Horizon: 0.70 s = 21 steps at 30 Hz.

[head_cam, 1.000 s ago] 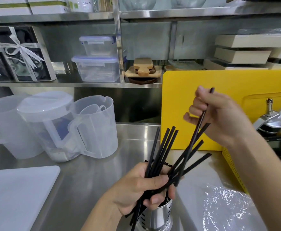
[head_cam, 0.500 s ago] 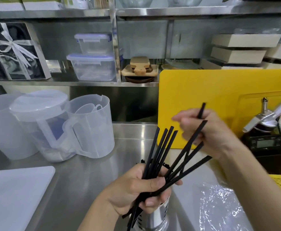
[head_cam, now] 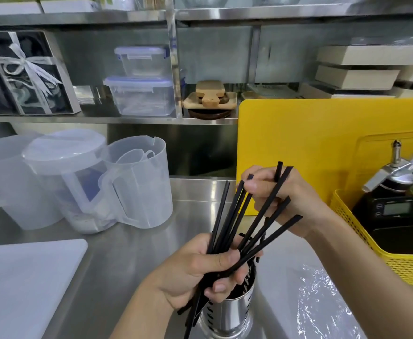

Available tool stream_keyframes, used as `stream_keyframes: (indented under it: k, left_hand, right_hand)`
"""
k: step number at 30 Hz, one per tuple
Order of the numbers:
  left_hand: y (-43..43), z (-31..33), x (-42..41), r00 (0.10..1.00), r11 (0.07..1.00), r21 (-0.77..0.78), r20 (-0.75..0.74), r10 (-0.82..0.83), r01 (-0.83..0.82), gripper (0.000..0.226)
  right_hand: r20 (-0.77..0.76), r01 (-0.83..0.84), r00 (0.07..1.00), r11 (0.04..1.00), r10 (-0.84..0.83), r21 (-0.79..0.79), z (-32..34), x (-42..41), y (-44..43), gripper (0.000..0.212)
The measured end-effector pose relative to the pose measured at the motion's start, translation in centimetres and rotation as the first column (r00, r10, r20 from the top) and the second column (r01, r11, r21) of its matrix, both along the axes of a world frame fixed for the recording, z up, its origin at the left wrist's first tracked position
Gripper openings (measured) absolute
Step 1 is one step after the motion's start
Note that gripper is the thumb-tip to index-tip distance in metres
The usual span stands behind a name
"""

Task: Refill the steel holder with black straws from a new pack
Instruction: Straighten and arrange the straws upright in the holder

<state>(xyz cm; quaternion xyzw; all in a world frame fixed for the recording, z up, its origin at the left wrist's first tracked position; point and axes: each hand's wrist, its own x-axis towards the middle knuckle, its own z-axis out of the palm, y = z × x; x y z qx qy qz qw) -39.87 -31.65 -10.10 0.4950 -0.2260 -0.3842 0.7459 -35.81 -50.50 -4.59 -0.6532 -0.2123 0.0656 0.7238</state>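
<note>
One steel holder (head_cam: pixel 227 311) stands at the near edge of the counter (head_cam: pixel 127 253), upright, slotted wall facing me. Its inside is dark; I cannot tell whether any straws are seated in it.

My left hand (head_cam: pixel 200 272) is directly above it, fingers and thumb curled tight round a fanned bundle of black straws (head_cam: pixel 225 216). The bundle's lower ends hang outside the holder's left wall, not in it.

My right hand (head_cam: pixel 283 199) is apart from the left, higher and farther back, behind the fanned tips. Its fingers pinch a single straw (head_cam: pixel 278 171), whose top stands above the knuckles.

Clear crinkled film (head_cam: pixel 323 304) lies flat toward the near right corner. I judge it to be the opened pack wrapper, unconfirmed.

A white board (head_cam: pixel 17 285) occupies the near left corner. Lidded plastic jugs (head_cam: pixel 132 182) stand toward the back left, and a yellow board (head_cam: pixel 323 148) leans at the back right.

Assessment: pack opened, straws out and in hand. Outstanding: gather the fan, add the single straw, lower the lot into the holder. Roughly midway.
</note>
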Motion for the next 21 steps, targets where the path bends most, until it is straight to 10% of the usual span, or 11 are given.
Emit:
stream_keyframes:
  k: [4, 9, 14, 18, 21]
  left_hand:
    - [0.1, 0.1, -0.1, 1.000, 0.998, 0.063, -0.013, 0.006, -0.005, 0.026]
    - [0.7, -0.2, -0.1, 0.977, 0.982, 0.147, -0.158, 0.143, -0.119, 0.034]
    - [-0.5, 0.7, 0.9, 0.854, 0.930, 0.110, -0.369, 0.367, -0.352, 0.033]
    - [-1.7, 0.9, 2.5, 0.731, 0.913, 0.026, -0.590, 0.343, -0.407, 0.042]
    - [-2.0, 1.8, 2.9, 0.795, 0.930, 0.079, -0.497, 0.349, -0.359, 0.070]
  right_hand:
    - [-0.149, 0.248, 0.965, 0.931, -0.214, 0.267, 0.5, 1.0, -1.1, 0.010]
    - [-0.278, 0.612, 0.784, 0.614, -0.555, 0.498, 1.2, 2.0, -3.6, 0.026]
    - [0.151, 0.742, 0.513, 0.525, -0.845, 0.417, 0.0, 0.6, -1.3, 0.014]
    - [0.796, 0.666, 0.460, 0.746, -0.393, -0.017, -1.5, -2.2, 2.5, 0.012]
    - [0.885, 0.426, 0.449, 0.841, 0.123, -0.333, -2.8, -3.1, 4.0, 0.020]
